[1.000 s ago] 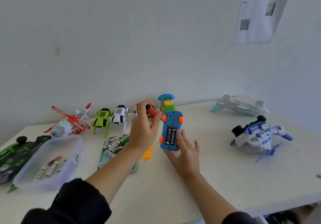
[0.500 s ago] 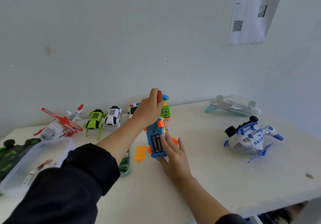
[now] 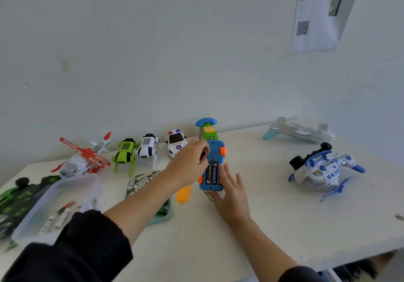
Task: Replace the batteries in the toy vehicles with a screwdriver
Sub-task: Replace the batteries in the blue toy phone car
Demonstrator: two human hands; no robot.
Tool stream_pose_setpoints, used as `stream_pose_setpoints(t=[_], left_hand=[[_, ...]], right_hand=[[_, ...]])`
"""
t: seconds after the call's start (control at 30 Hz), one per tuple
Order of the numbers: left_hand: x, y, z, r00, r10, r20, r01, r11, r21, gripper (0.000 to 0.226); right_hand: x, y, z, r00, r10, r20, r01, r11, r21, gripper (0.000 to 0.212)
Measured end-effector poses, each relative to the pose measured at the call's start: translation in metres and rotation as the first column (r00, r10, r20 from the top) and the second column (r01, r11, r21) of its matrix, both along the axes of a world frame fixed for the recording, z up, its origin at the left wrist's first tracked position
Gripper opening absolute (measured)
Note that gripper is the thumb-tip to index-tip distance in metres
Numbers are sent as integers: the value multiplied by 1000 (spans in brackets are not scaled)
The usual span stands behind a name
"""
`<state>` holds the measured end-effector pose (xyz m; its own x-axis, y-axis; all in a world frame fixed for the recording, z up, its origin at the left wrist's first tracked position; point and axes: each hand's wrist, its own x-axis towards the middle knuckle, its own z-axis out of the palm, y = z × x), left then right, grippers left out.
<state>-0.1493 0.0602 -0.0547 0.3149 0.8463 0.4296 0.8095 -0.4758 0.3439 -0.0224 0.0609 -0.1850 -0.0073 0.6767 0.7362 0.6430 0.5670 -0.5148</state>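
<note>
A blue toy vehicle (image 3: 215, 150) with orange wheels lies upside down on the white table (image 3: 273, 227). Its battery bay is uncovered and shows two black batteries (image 3: 212, 173). My left hand (image 3: 188, 163) grips a red-handled screwdriver (image 3: 204, 152) at the toy's upper left side; the tip is hidden. My right hand (image 3: 230, 196) lies flat with straight fingers against the toy's right side and near end. An orange battery cover (image 3: 183, 194) lies on the table just left of the toy.
Loose batteries (image 3: 142, 180), a teal tray (image 3: 162, 215) and a clear plastic box (image 3: 65, 192) sit left. A red helicopter (image 3: 85, 159), two robot dogs (image 3: 125, 152), a police car (image 3: 176, 142) and a green phone toy (image 3: 207, 131) line the wall. Two aircraft toys (image 3: 323, 170) stand right.
My left hand has come down from above the toy with the screwdriver and now sits at its upper left. My right hand stays against the toy.
</note>
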Motion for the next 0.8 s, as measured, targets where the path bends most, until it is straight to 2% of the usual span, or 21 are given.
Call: stream_pose_setpoints(t=[0.1,0.17,0.3,0.43,0.6,0.7,0.8], left_hand=[[-11,-3,-4,998,40,50,-42,998,48,10],[-16,-8,3,983,42,181,-67,989,133,14],[-14,-26,7,858,18,513,-80,992,100,14],[-13,-37,-8,781,34,624,-110,990,84,8],[-12,-48,-23,747,11,665,-167,971,171,9],[-11,-48,-21,786,-1,618,-170,961,219,14],[-8,-50,-21,826,16,564,-154,968,198,21]], right_hand=[[1,1,-2,999,-20,-31,20,1000,1,76],[2,0,-1,998,-16,-53,16,1000,-13,77],[2,0,-1,999,-29,-17,29,1000,6,77],[3,0,-1,1000,-1,4,1,1000,-5,75],[3,0,0,1000,29,-1,-29,999,-18,75],[3,1,1,999,43,-8,-43,999,-28,75],[3,-1,0,997,74,-21,-76,993,-91,70]])
